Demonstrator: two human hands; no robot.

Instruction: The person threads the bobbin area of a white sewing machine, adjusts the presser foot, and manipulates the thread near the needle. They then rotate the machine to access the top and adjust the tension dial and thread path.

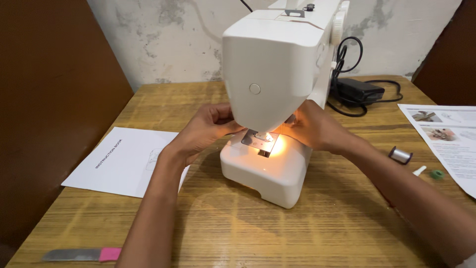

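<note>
Nearest, at the table's [322, 233] front-left corner: one flat grey tool with a pink handle [82, 254], lying parallel to the front edge.

Next back, toward the left edge: one white printed booklet [119, 161], flat, untouched.

Centre of table: one white sewing machine [277, 74], seen end-on, its lamp lit and throwing an orange glow on the needle plate [262, 142]. Two hands at work, one on either side of the needle area. Left hand [203, 131] reaches in from the left, fingers curled against the underside of the machine head; right hand [315, 129] comes in from the right, fingers bent toward the presser foot. The machine head overhangs both sets of fingertips, so I cannot tell whether either hand is pinching anything or merely resting there.

Toward the right edge: one small metallic spool [400, 155], one small white item [419, 171], one small green round item [437, 174], all loose and close together, well apart from the hands. One printed sheet with pictures [448, 139] lies beyond them, running off the right edge.

Far side, behind the machine to its right: one black foot pedal [359, 90] with black cable [347, 52] looped around it. Beyond the back edge, a scuffed pale wall [163, 39].
</note>
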